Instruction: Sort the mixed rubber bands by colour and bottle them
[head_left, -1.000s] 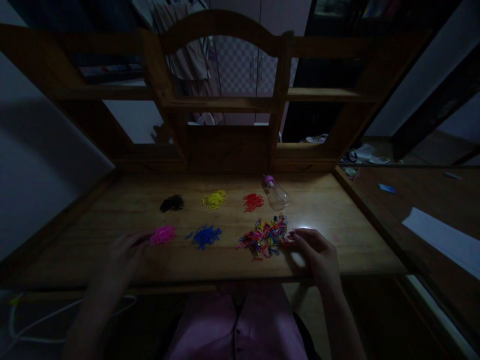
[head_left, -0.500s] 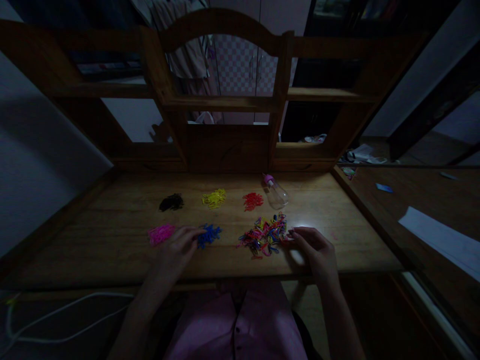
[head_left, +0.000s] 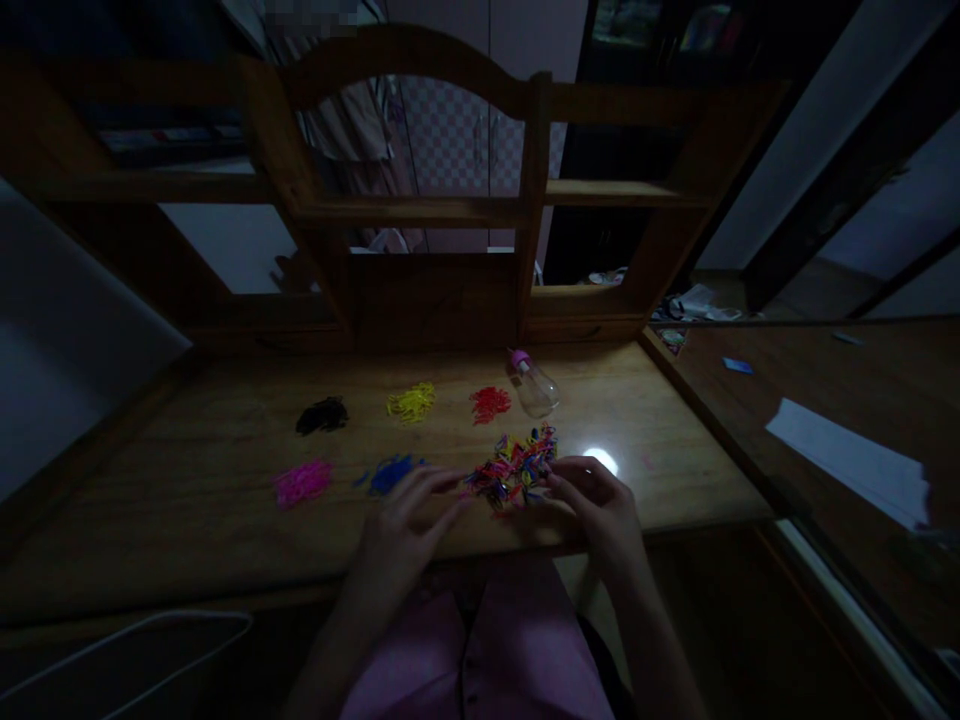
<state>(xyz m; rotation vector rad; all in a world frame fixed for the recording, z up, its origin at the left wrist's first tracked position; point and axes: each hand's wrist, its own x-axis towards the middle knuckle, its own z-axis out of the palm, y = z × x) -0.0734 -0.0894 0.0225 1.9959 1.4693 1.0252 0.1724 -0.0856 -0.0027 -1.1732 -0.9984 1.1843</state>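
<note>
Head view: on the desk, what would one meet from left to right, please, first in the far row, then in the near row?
Far: black pile, yellow pile, red pile, bottle. Near: pink pile, blue pile, mixed pile, right hand.

We have open wood between the pink pile (head_left: 302, 483) and the left edge of the table (head_left: 187, 500), and a lane between the yellow pile (head_left: 412, 403) and blue pile (head_left: 390, 474). The lane pinches where the red pile (head_left: 490, 405) nears the mixed pile (head_left: 514, 470). The shelf unit (head_left: 435, 300) walls us off along the far edge.
</note>
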